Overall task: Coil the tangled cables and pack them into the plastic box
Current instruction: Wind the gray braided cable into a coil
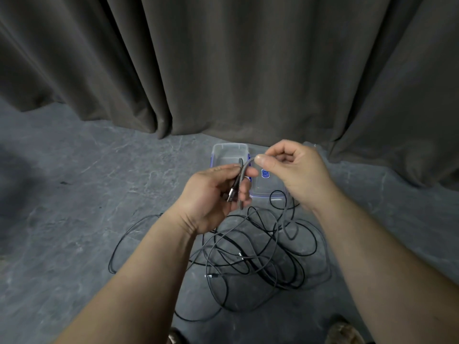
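Left hand (213, 194) grips the braided cable (242, 171) near its plug; right hand (288, 170) pinches it higher. The tangled cables (250, 259) cover the floor (74, 194), and the plastic box (229, 155) seems empty, so coiling has barely begun.

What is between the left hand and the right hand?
In the head view, a short stretch of braided grey cable spans the gap from the left hand to the right hand, above the plastic box.
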`<act>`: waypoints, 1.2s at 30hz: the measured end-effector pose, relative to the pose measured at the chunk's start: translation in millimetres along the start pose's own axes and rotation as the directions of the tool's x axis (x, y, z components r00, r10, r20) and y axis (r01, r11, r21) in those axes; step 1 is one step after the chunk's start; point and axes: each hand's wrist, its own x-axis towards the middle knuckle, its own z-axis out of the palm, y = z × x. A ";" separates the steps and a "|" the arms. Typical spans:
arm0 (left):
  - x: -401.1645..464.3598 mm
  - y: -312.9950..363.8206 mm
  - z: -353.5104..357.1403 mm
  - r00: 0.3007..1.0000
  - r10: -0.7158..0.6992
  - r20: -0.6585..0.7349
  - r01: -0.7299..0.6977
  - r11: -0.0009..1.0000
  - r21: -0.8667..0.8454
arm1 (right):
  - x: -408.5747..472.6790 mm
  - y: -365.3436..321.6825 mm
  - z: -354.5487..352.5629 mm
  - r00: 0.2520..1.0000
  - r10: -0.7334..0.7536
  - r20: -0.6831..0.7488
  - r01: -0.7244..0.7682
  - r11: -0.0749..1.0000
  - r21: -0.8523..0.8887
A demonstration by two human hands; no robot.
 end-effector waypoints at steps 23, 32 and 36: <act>-1.6 -3.4 2.7 0.989 0.143 -0.041 -0.127 0.953 0.276 | -2.8 1.8 8.8 0.992 0.101 0.078 -0.110 0.986 0.122; 2.2 -1.6 5.3 0.986 0.106 -0.125 -0.121 0.986 -0.117 | -2.7 9.8 10.1 0.978 0.182 0.103 -0.189 0.980 0.062; 3.6 -2.6 4.6 0.988 0.114 -0.104 -0.127 0.983 -0.135 | -3.9 9.6 10.4 0.962 0.194 0.192 -0.209 0.976 0.064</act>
